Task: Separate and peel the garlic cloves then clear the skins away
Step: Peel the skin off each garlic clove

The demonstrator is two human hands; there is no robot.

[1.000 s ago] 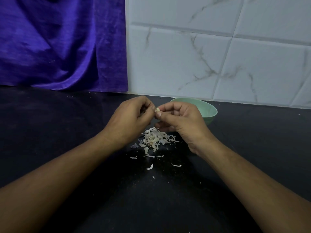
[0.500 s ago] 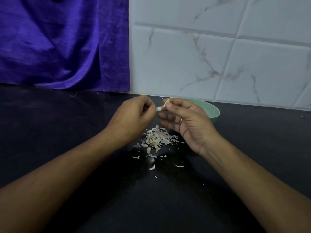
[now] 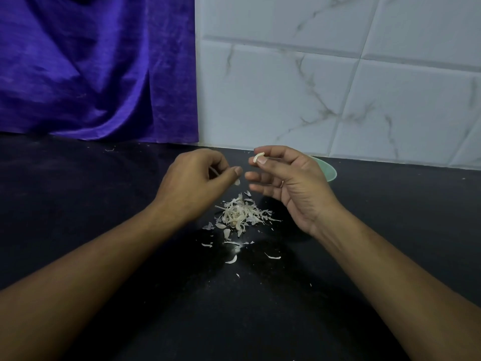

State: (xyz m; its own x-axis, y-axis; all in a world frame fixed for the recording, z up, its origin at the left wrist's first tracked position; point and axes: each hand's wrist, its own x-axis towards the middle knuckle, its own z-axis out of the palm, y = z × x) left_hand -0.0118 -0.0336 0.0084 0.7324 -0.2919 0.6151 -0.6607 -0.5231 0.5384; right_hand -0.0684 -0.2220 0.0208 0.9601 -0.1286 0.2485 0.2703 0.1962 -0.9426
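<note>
- The right hand (image 3: 291, 186) has the garlic clove (image 3: 259, 157) pinched between thumb tip and forefinger tip, held up above the black counter (image 3: 104, 230). Its other three fingers hang loose and spread underneath.
- The left hand (image 3: 192, 183) sits just beside it, fingers curled in and thumb pushed toward the forefinger.
- A skin flake (image 3: 237, 182) shows right at that thumb tip. I cannot tell whether it is pinched there or dropping free.
- Below the gap between the hands lies the pile of skins (image 3: 242, 214), with stray flakes scattered on the counter nearer the person.
- The green bowl (image 3: 330, 173) peeks out from behind the right hand, near the foot of the tiled wall (image 3: 338, 100).
- The clove looks pale and mostly bare, so I judge the peel on this one is close to done.
- A good move here is to roll it in the pinch and check the hidden side for clinging skin.
- A light grip is best, since a bare clove is likely slick and could squirt out of a hard squeeze.
- Skins should be let go low over the pile, because these thin flakes drift and every stray means more sweeping later.
- The bowl looks like the likely home for the clean clove, just behind that hand.
</note>
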